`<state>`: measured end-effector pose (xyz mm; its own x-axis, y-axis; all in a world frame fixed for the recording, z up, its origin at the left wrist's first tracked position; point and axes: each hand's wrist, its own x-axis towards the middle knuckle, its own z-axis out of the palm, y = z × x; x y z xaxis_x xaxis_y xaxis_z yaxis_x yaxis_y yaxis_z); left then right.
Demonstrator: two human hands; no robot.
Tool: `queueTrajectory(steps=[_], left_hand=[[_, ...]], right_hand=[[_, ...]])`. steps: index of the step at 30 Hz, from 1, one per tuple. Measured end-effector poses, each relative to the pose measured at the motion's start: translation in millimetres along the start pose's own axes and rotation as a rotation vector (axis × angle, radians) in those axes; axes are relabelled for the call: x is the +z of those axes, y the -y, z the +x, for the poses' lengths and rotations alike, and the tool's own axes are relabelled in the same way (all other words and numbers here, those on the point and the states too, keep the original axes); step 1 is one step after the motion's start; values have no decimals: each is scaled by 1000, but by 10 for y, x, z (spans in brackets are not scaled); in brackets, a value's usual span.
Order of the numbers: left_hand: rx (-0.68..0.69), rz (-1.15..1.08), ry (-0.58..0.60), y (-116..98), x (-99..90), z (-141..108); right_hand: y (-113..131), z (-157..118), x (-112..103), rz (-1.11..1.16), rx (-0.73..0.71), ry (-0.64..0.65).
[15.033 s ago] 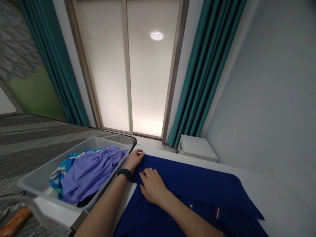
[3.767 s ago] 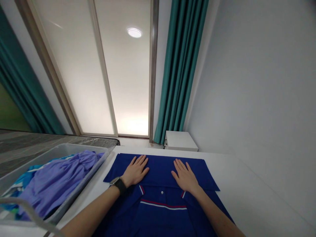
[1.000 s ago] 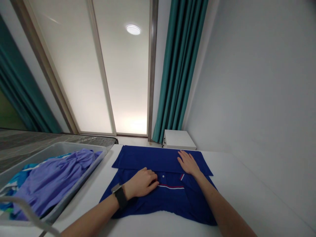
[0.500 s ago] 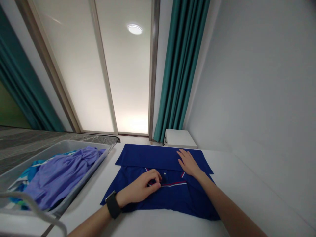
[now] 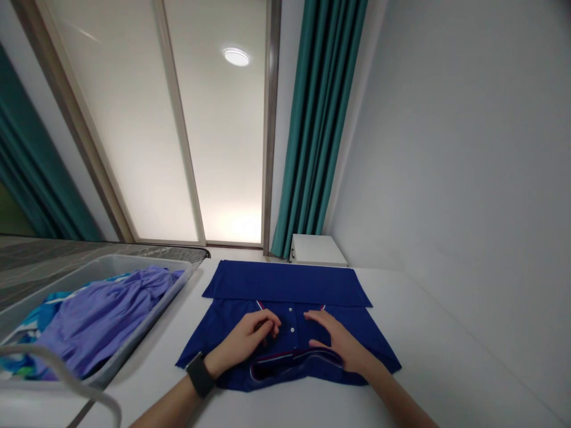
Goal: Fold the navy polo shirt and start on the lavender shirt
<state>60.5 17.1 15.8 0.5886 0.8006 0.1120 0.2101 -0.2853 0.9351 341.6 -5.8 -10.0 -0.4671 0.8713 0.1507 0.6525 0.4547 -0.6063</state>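
Observation:
A navy blue polo shirt (image 5: 285, 279) lies spread on the white table (image 5: 446, 333), its far part folded over in a straight band. The collar (image 5: 294, 359), edged in red and white, faces me and stands up a little. White buttons run down the middle. My left hand (image 5: 250, 336), with a dark watch on the wrist, rests on the shirt left of the buttons. Its fingers are curled in, with nothing visible between them. To the right of the buttons is my right hand (image 5: 334, 342), fingers stretched and thumb apart, close to the collar's right end.
On the left a clear plastic bin (image 5: 178, 291) holds crumpled purple and blue clothes (image 5: 107, 321). A grey cable (image 5: 66, 368) curves in front of it. Beyond the table are a small white cabinet (image 5: 316, 249), a green curtain (image 5: 316, 119) and a wall at right.
The collar has been turned toward me, uncovering more buttons. My right hand has come off the folded band, down toward the collar. My left hand has let go of the collar edge.

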Motion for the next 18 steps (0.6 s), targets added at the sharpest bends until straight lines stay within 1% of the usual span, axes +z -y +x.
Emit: queueTrajectory(steps=[2,4,6,8,10,14,16,18], left_hand=[[115,254,19,-70,52,-55],[188,450,92,-156,122,-131],[212,594,171,-218,191,-214],[222,702,226,-230,232,-289],[238,768,265,-194,232,-347],[301,813,355,-90,157,-398],[316,832,380,-73,129,-404],[317,858,378,-82,128,-415]], right_hand=[[109,-60,-5,-16,9,62],[213,-107,-11,-45,-3,97],[288,-149,-13,-68,-21,128],[326,-192,-5,-99,-40,164],[331,-237,13,-150,-72,192],[307,-298,43,-252,-120,229],[306,-307,45,-277,-125,244],[324,-310,47,-294,-119,238]])
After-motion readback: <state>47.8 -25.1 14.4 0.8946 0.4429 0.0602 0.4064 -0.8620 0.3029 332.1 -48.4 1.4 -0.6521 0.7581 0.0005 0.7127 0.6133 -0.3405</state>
